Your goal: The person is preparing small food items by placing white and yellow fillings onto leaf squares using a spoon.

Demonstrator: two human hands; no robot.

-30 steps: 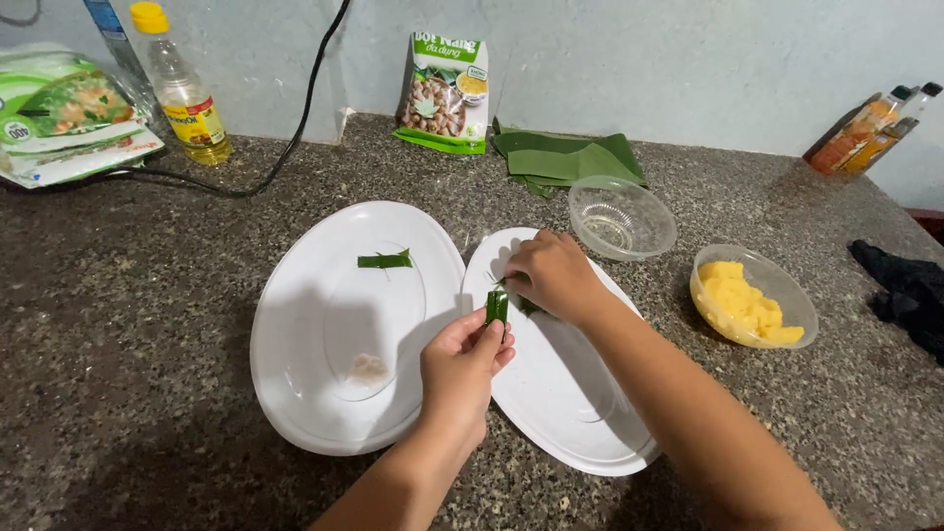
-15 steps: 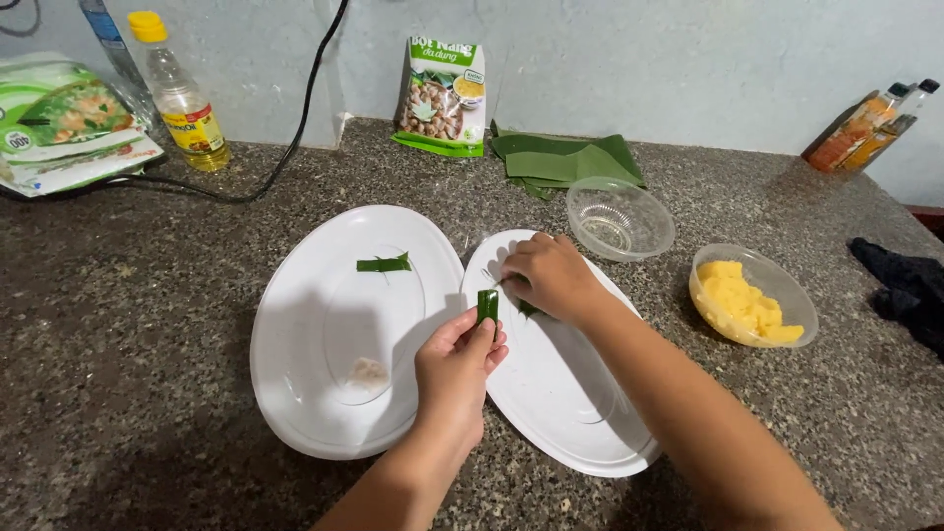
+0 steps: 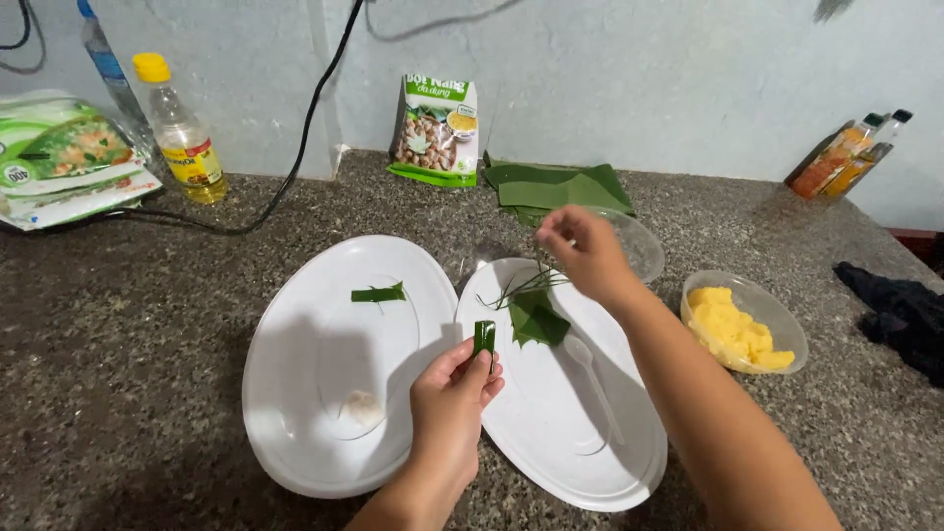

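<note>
While your left hand (image 3: 450, 393) sits nearest the camera, it's pinching a small folded leaf piece (image 3: 484, 337) upright between thumb and fingertips, right over the seam where the two white plates meet. So that little green bit is off the plates, held in the air just above the left edge of the right plate (image 3: 551, 442).

Using that right plate as the reference: there's a white plastic spoon (image 3: 590, 374) lying on it, and a bit further up a flat piece of green leaf (image 3: 536, 320) with some thin green strands (image 3: 521, 285) fanned out beside it. Your right hand (image 3: 582, 251) hovers above the plate's far end, fingers loosely curled together. Can't tell if it's actually gripping one of those strands or nothing at all.

Left of the plate, touching or slightly overlapping it, is the left plate (image 3: 295, 413), with a small leaf strip (image 3: 379, 293) near its far side and a whitish smear (image 3: 362, 405) near the middle.

Right of the plate is a clear bowl of yellow chunks (image 3: 737, 329), and beyond that a dark cloth (image 3: 900, 315). Behind the plate there's an empty clear bowl (image 3: 644, 246), partly hidden by your right hand, then a stack of green leaves (image 3: 556, 189) and a snack bag (image 3: 438, 128) leaning on the wall. Far left of it stands an oil bottle (image 3: 182, 143).
</note>
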